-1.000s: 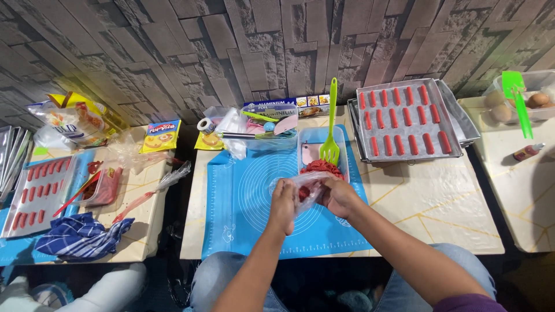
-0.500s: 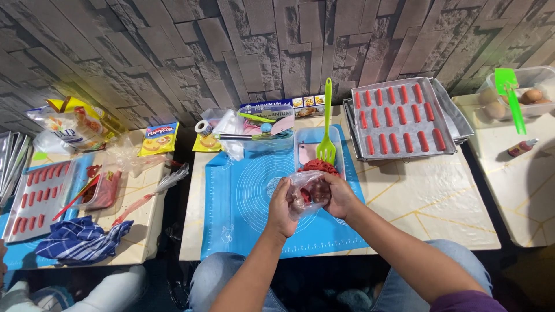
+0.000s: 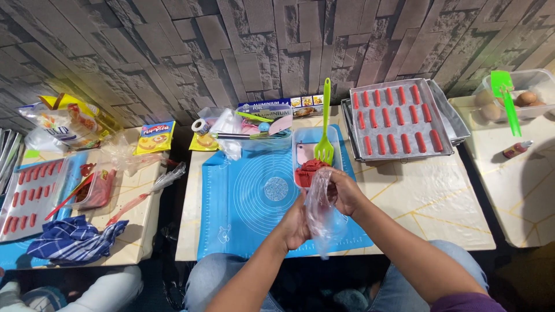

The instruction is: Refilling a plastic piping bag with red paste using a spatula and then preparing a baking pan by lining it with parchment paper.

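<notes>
Grey stone-look wall stood behind the surface (image 3: 451, 202), blue mat (image 3: 248, 202) in the middle. Above its near right part, left hand (image 3: 296, 225) and right hand (image 3: 341, 190) pinched a thin plastic bag (image 3: 321, 216) with closed fingers: light, limp, probably slippery, best gripped at its bunched top.

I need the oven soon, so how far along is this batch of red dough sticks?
Done: the baking tray holds three rows of shaped red sticks and looks nearly full. In hand: the left hand and right hand hold a clear plastic sheet over the blue mat. Left: a lump of red dough sits in the clear tub under the green fork.
</notes>
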